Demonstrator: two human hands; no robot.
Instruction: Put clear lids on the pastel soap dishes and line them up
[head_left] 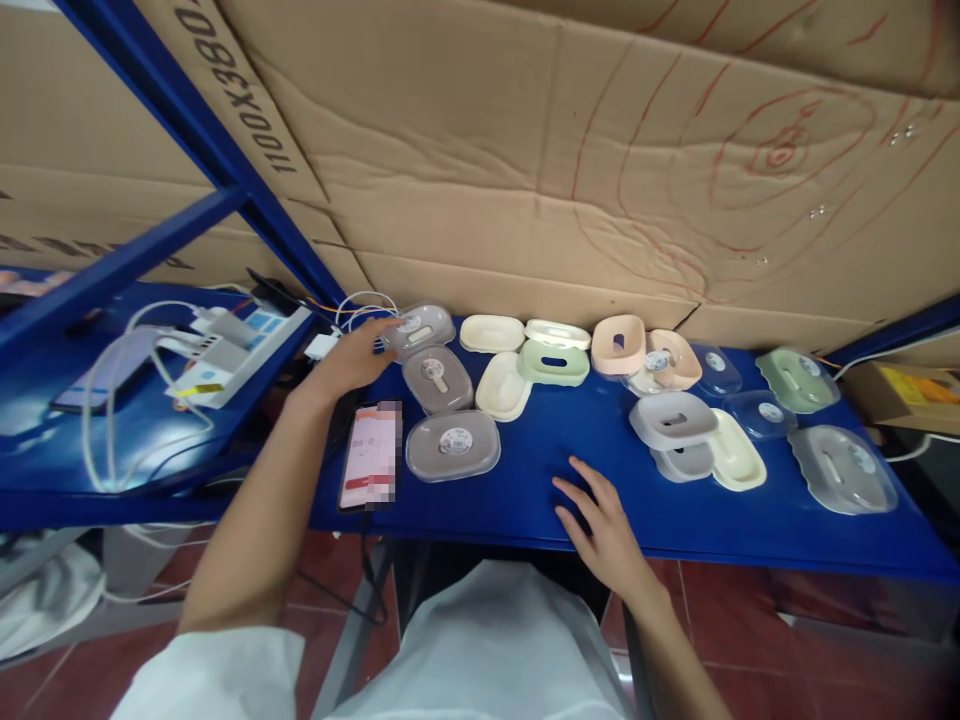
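Observation:
At the back left of the blue table, my left hand [361,352] has its fingers and thumb around the left end of a grey soap box [426,328] with a clear lid. Just in front of that box lie two more lidded grey soap boxes, one in the middle [438,380] and one nearer me [453,445]. My right hand [600,525] hovers at or rests on the front edge, fingers spread, holding nothing. Beyond it are cream trays [504,386] and a green soap box base [555,362].
Peach bases [618,345], grey bases [673,420], a cream tray [739,450] and clear lids [759,414] lie to the right. A lidded green box [796,380] and a lidded grey box [842,468] stand farther right. A phone [370,455] and power strip [244,355] are left.

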